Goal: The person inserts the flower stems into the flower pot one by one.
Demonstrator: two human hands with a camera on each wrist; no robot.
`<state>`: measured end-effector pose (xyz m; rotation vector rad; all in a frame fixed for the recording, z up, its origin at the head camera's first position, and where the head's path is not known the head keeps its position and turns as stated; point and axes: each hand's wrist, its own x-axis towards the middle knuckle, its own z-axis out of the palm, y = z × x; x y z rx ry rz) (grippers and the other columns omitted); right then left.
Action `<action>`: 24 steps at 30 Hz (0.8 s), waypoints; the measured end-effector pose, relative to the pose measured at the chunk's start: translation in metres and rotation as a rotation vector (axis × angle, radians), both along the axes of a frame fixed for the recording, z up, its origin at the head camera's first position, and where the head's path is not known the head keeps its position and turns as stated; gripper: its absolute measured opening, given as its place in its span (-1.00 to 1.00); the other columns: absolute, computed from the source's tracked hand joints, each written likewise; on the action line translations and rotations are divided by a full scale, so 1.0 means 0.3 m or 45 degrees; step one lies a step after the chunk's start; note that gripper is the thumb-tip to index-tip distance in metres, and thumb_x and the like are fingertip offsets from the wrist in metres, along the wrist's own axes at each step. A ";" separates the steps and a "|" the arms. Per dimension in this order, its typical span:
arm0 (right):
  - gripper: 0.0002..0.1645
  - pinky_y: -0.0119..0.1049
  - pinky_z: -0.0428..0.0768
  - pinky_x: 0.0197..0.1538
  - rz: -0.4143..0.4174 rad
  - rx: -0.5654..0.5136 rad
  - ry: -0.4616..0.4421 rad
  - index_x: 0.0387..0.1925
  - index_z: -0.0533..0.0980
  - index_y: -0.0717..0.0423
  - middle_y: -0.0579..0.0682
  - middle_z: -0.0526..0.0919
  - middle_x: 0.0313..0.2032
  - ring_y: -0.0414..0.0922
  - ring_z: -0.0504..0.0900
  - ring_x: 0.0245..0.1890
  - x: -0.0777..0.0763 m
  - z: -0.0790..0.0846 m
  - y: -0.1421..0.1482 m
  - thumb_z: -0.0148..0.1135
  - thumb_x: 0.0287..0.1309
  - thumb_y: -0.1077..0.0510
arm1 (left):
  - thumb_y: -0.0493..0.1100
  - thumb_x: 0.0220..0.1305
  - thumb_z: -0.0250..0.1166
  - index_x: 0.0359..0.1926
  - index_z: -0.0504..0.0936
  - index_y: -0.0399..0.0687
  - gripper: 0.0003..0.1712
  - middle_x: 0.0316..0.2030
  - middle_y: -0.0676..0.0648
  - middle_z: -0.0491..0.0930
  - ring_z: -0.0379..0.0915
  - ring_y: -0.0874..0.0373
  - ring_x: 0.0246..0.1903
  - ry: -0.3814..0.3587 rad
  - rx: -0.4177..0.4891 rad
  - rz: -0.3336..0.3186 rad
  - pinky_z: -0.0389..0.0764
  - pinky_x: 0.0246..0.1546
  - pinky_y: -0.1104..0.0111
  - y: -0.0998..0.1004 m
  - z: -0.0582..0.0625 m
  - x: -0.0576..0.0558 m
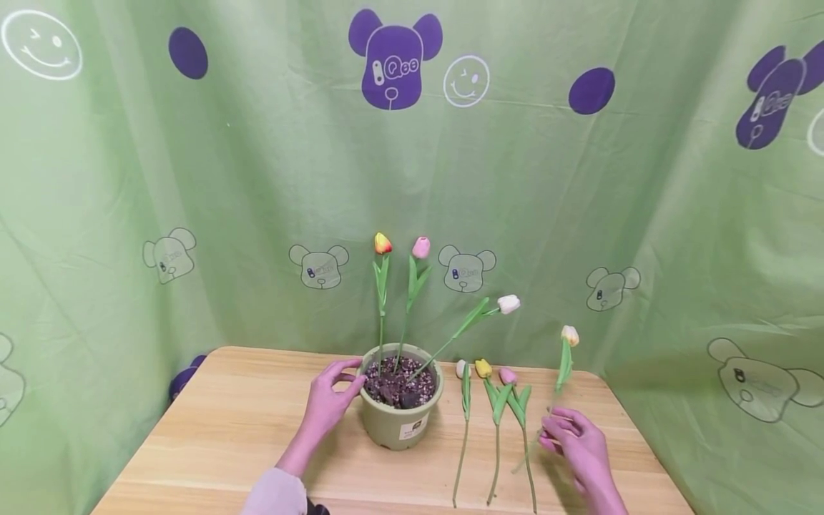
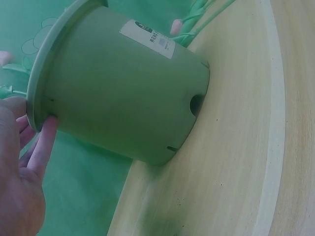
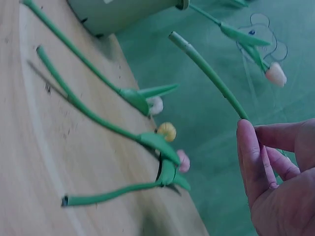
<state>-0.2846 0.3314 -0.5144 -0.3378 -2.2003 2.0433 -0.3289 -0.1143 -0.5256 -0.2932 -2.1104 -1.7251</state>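
Observation:
A green flowerpot (image 1: pixel 397 422) filled with dark soil stands on the table. My left hand (image 1: pixel 330 397) grips its rim at the left, thumb over the edge and fingers under the lip in the left wrist view. Rising from the soil are a red-yellow tulip (image 1: pixel 383 243), a pink tulip (image 1: pixel 421 248) and a white tulip (image 1: pixel 508 305) that leans far right. To the right of the pot, my right hand (image 1: pixel 579 443) pinches the stem of a pale yellow-white tulip (image 1: pixel 569 336) above the table. Its bare stem end (image 3: pixel 189 49) points toward the pot.
Between pot and right hand lie a white tulip (image 1: pixel 462 370), a yellow tulip (image 1: pixel 483 368) and another pink tulip (image 1: pixel 508 376), stems toward me. The wooden table (image 1: pixel 219 429) ends at a green curtain (image 1: pixel 270 179) with bear prints, behind and at both sides.

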 end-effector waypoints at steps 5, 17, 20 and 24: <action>-0.33 -0.36 0.84 -0.06 0.005 -0.007 0.025 0.36 0.30 0.41 -0.12 0.71 -0.25 -0.20 0.76 -0.28 0.002 0.026 -0.033 0.34 0.32 0.33 | -0.24 0.28 0.46 0.16 0.67 -0.19 -0.57 0.13 -0.21 0.66 0.72 -0.08 -0.09 0.010 -0.013 -0.001 0.84 -0.21 0.44 -0.001 -0.001 0.005; -0.42 -0.29 0.84 -0.03 0.014 0.003 0.100 0.31 0.36 0.33 -0.09 0.65 -0.19 -0.17 0.75 -0.25 0.010 0.098 -0.112 0.31 0.32 0.36 | -0.24 0.28 0.47 0.17 0.68 -0.12 -0.57 0.15 -0.15 0.66 0.70 -0.09 -0.05 -0.049 0.016 -0.004 0.84 -0.20 0.45 0.001 0.004 0.008; -0.43 -0.28 0.85 -0.04 0.016 -0.011 0.131 0.28 0.37 0.33 -0.09 0.65 -0.19 -0.18 0.74 -0.27 0.011 0.115 -0.129 0.33 0.30 0.35 | -0.25 0.28 0.46 0.16 0.68 -0.12 -0.58 0.14 -0.16 0.66 0.70 -0.11 -0.05 -0.041 0.018 -0.006 0.84 -0.20 0.45 0.002 0.004 0.006; -0.43 -0.28 0.85 -0.05 0.028 -0.026 0.158 0.28 0.37 0.34 -0.05 0.64 -0.16 -0.19 0.73 -0.29 0.011 0.138 -0.154 0.34 0.29 0.36 | -0.26 0.28 0.47 0.15 0.69 -0.14 -0.58 0.13 -0.19 0.66 0.71 -0.11 -0.07 -0.016 0.024 -0.010 0.83 -0.21 0.45 0.002 -0.002 0.001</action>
